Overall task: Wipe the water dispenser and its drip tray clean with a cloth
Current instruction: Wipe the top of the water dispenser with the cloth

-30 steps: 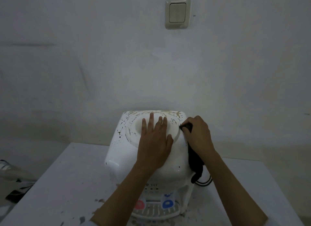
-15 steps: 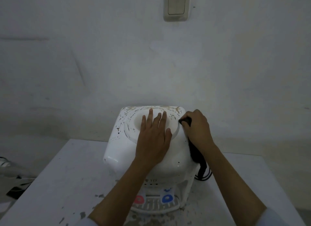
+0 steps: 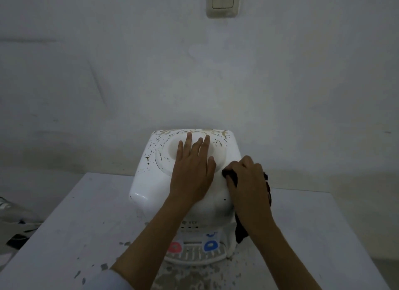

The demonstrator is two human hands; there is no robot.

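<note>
A white water dispenser [image 3: 151, 181] stands at the middle of the pale counter [image 3: 64, 235], its top smeared with brown marks toward 12 o'clock and its slotted drip tray [image 3: 194, 256] at 6 o'clock, below a red tap [image 3: 175, 247] and a blue tap [image 3: 211, 245]. The left hand [image 3: 192, 173] lies flat with straight fingers on the round recess of the top. At its 3 o'clock the right hand [image 3: 248, 186] curls around a dark cloth [image 3: 232, 177], pressing it on the dispenser's right shoulder, the loose end hanging down that side.

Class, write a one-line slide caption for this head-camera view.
Left hand steadies the white water dispenser while right hand wipes its top with a dark cloth.
</note>
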